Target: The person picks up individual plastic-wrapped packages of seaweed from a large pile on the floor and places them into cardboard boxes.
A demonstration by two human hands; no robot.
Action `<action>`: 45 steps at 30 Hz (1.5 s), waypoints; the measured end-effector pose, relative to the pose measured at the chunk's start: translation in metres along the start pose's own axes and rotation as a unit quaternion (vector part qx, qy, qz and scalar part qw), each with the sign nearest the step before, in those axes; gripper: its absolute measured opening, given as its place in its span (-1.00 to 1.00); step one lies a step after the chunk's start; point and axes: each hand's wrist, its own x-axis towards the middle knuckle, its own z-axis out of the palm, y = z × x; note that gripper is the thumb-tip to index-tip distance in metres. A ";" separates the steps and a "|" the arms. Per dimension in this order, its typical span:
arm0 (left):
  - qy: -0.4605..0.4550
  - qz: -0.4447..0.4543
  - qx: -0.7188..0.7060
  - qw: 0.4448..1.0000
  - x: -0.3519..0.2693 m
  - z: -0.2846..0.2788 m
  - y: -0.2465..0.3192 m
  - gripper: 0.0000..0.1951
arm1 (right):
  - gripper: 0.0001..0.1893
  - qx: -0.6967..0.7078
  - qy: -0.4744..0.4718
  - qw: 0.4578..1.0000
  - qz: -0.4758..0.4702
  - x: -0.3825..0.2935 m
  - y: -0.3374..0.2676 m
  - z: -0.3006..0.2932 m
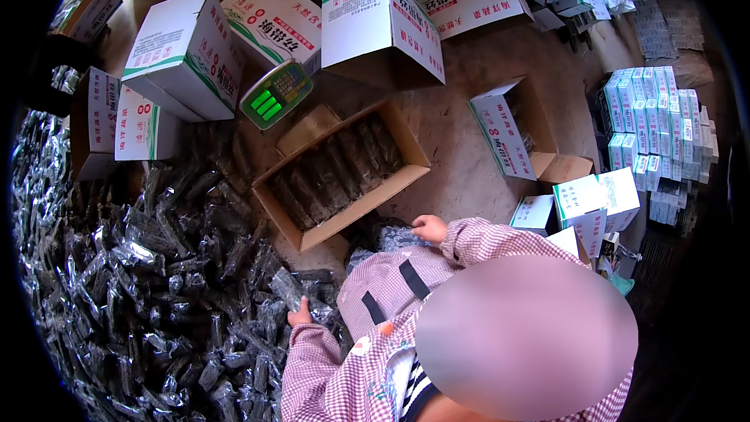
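Note:
My left hand point(301, 312) grips a clear plastic packet of dark dried material point(287, 288) at the edge of a large pile of similar packets point(176, 281). Near my knee, over the patterned trouser cloth point(398, 238), is my right hand point(430, 229). Its fingers are curled and its palm is hidden, with nothing seen in it. In front of my knees stands an open cardboard carton point(363, 205), tilted across the view. Several dark packets point(337, 170) lie side by side inside it. A checked apron point(392, 281) covers my lap.
A digital scale's lit display panel point(276, 94) stands behind the carton. White printed cartons point(181, 53) crowd the far side. To the right are an open carton point(510, 129), more cartons point(586, 199) and stacked small boxes point(650, 117). Brown floor point(451, 123) shows between.

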 end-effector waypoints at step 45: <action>-0.149 0.718 0.344 0.587 -0.458 0.269 0.491 -0.74 | -0.77 0.088 0.324 0.922 0.193 -0.199 0.401 -0.422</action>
